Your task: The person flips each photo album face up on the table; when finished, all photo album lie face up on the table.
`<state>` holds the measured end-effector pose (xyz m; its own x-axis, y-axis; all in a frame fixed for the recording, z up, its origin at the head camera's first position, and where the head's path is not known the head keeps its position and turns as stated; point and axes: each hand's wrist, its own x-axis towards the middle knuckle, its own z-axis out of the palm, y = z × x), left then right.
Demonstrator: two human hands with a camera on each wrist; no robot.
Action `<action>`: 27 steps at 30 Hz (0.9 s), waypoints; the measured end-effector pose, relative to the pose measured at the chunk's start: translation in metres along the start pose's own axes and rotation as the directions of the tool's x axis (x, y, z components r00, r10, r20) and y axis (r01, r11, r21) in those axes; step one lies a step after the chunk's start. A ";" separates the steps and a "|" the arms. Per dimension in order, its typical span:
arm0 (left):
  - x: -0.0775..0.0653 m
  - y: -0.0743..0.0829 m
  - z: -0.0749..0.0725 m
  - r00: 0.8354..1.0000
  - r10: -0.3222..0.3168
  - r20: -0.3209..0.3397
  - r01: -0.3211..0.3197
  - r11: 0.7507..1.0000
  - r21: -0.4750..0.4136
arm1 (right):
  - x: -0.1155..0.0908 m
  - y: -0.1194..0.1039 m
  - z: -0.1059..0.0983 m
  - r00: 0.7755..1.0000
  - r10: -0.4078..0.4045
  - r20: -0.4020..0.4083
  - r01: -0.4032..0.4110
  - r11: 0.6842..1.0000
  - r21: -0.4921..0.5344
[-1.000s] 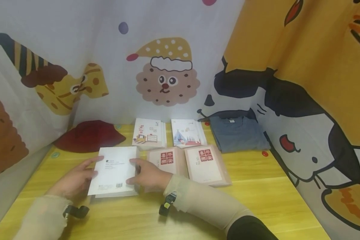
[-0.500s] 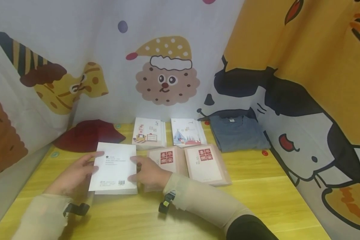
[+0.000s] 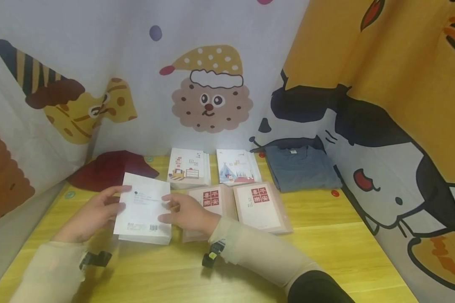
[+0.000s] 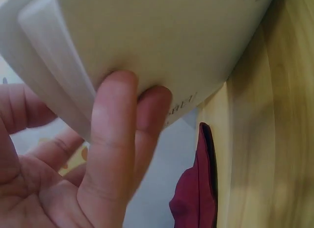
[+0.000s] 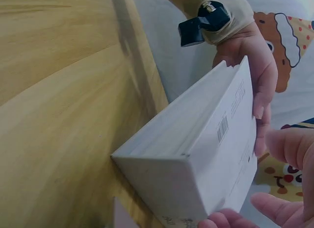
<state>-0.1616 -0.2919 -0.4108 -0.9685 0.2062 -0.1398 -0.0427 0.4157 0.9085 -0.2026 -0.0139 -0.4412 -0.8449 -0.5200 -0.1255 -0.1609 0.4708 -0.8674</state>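
A white paperback book (image 3: 142,214) is held up back cover first, with small print and a barcode on it. My left hand (image 3: 95,213) grips its left side. In the left wrist view, two fingertips (image 4: 115,98) press one cover close to the page edges. My right hand (image 3: 191,213) holds the right side, index finger and thumb at the edge. From the right wrist view, the book's (image 5: 223,139) spine end sits low near the wooden table (image 5: 64,105) and its pages fan slightly apart at the far side.
Behind stand two illustrated white book stacks (image 3: 187,166) (image 3: 235,168). Two cream books with red characters (image 3: 206,212) (image 3: 259,210) lie right of my hands. A dark red hat (image 3: 113,170) is at the back left, a folded grey-blue T-shirt (image 3: 301,170) at the back right.
The book, held between both hands, has shifted slightly away from me and tilted a little. Both hands have moved with it. The other books, hat and T-shirt have stayed put.
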 end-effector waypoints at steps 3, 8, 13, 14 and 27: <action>0.000 0.003 0.000 0.999 0.051 0.013 -0.051 0.998 -0.020 | -0.001 -0.004 -0.003 1.000 -0.021 0.015 0.022 0.999 -0.034; 0.000 0.005 0.003 0.995 0.099 0.018 -0.099 0.995 -0.017 | -0.003 -0.008 -0.005 0.998 -0.050 0.043 0.052 0.998 -0.040; 0.002 -0.003 0.006 0.989 0.148 0.012 -0.145 0.980 -0.136 | -0.003 -0.006 -0.004 0.996 -0.061 0.057 0.061 0.998 0.015; 0.003 -0.006 0.007 0.988 0.155 0.010 -0.151 0.975 -0.164 | -0.003 -0.006 -0.004 0.996 -0.064 0.061 0.063 0.998 0.028; 0.019 -0.026 0.036 0.983 0.122 0.135 -0.098 0.980 -0.173 | -0.008 -0.008 -0.006 0.987 -0.103 0.127 0.056 0.943 0.329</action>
<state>-0.1700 -0.2669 -0.4516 -0.9244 0.3730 -0.0799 0.0105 0.2343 0.9721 -0.1971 -0.0096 -0.4301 -0.7522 -0.6520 -0.0954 -0.0314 0.1801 -0.9832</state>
